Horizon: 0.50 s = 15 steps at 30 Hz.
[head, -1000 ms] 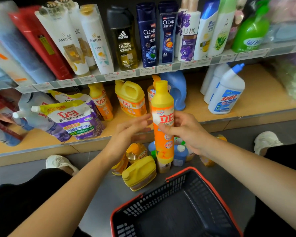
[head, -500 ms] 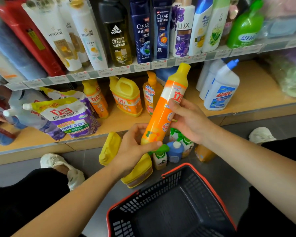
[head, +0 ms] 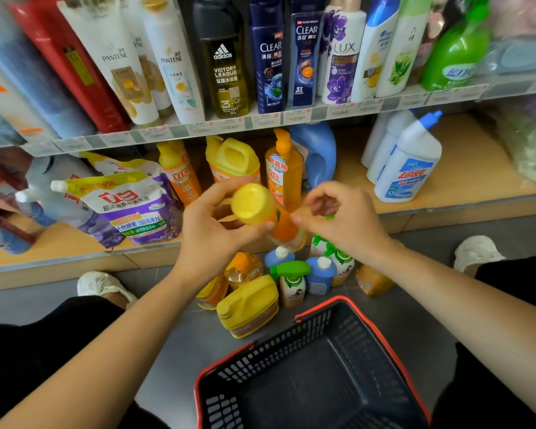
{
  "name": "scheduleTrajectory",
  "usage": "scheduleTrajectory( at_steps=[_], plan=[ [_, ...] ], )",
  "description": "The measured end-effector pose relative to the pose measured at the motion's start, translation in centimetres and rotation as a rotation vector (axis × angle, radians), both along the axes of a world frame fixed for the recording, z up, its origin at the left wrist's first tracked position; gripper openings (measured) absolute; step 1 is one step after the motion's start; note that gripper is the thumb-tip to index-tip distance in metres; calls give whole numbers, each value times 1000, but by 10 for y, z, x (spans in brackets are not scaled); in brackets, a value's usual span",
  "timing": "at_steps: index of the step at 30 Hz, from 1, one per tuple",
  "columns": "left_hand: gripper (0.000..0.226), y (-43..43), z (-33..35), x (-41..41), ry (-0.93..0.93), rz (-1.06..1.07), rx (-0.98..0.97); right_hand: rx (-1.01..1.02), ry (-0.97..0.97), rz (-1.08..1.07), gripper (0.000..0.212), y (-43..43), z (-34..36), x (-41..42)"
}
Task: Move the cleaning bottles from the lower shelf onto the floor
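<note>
My left hand [head: 211,236] grips the orange bottle [head: 268,215], cap toward me. My right hand [head: 344,218] touches its side with curled fingertips; whether it is actually gripping, I cannot tell. The bottle hangs just off the lower shelf [head: 464,168] edge, above the floor bottles [head: 291,283], with the basket [head: 338,300] rim close behind them.

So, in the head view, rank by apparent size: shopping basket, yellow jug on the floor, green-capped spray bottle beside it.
1. shopping basket, though it is nearest the camera
2. yellow jug
3. green-capped spray bottle
</note>
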<state>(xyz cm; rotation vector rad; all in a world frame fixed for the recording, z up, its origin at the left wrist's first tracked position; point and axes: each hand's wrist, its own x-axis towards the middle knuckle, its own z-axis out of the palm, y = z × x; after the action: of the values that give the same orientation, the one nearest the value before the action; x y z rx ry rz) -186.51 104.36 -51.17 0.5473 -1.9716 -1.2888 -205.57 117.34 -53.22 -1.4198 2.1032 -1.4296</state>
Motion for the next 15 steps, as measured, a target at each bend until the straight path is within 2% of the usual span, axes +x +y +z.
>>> scheduleTrajectory(
  at_steps=[2,4,7,10,15],
  plan=[
    [59,7,-2,-2,-15,-68,8,118,-46,168,57,-3,-4,3],
    [50,13,-5,-2,-33,-92,17,218,-150,313,76,-5,-9,5],
    [44,17,-5,-1,-25,-118,41,176,-259,451,72,-5,-17,8],
    [41,18,-2,-2,-12,-142,81,105,-364,473,65,-4,-16,11],
    [38,20,0,-5,-30,-147,100,70,-327,404,58,-1,-20,15]
  ],
)
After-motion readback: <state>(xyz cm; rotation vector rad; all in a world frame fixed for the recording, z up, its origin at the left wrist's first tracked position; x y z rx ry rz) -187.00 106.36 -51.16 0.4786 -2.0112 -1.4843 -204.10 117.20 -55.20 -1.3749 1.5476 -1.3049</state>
